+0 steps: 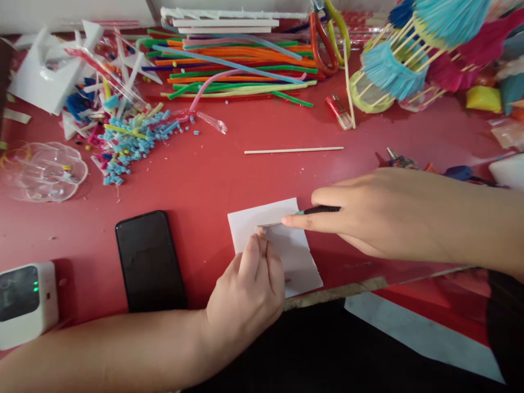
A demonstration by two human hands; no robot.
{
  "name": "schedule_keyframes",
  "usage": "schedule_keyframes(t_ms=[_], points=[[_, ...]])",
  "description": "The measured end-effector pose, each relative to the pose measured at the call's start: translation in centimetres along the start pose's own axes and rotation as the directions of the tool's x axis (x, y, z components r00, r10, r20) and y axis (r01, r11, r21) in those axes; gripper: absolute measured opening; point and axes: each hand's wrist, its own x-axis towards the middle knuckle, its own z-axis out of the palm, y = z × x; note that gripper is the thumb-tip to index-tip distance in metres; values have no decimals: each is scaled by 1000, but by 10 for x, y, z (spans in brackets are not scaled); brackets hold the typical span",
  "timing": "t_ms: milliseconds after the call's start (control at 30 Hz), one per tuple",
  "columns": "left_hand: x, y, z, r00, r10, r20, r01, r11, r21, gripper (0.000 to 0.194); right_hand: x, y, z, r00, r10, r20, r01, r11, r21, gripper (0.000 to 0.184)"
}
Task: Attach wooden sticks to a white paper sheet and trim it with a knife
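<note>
A: Hands?
B: Right hand (364,210): clamped on knife (323,209) by its black handle, index fingertip along the blade. Left hand (251,278): fingers curled, tips pinched together right at the blade tip. Cannot tell on what, too small and hidden.
A: Knife position, axis?
B: Over white board (295,248), near edge of red table (204,174). Long axis mostly crosswise, blade pointing left, tip slightly closer to the body than the handle.
A: Further out?
B: Thin pale stick (293,150) beyond the board, nearly crosswise. Black phone (151,262) to the left, then white-cased device (49,295).
A: Legible text?
B: On the device, two green lights, screen marks too faint to read. Red lighter (336,108) past the stick, any print too small. Far back, coloured pipe cleaners (245,53), mostly crosswise.
</note>
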Motion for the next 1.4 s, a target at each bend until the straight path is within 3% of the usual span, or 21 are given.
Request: schedule_keyframes(t_ms=[467,733,900,1167,1400], points=[[1,-2,1,1000,13,-6,-13,1000,29,36,-6,5,-3,998,14,54,-11,999,-44,62],[1,-2,-1,999,14,31,-16,998,59,36,-11,12,0,993,31,110,-35,999,38,59],[0,-1,-1,999,25,49,-28,998,60,40,-13,10,-2,996,42,80,-47,997,58,58],[1,-2,-3,1000,6,24,-7,999,43,39,-14,11,-5,993,58,104,-64,996,60,51],[1,-3,-3,999,15,43,-17,999,44,38,-19,13,-5,991,68,118,-78,994,82,62]])
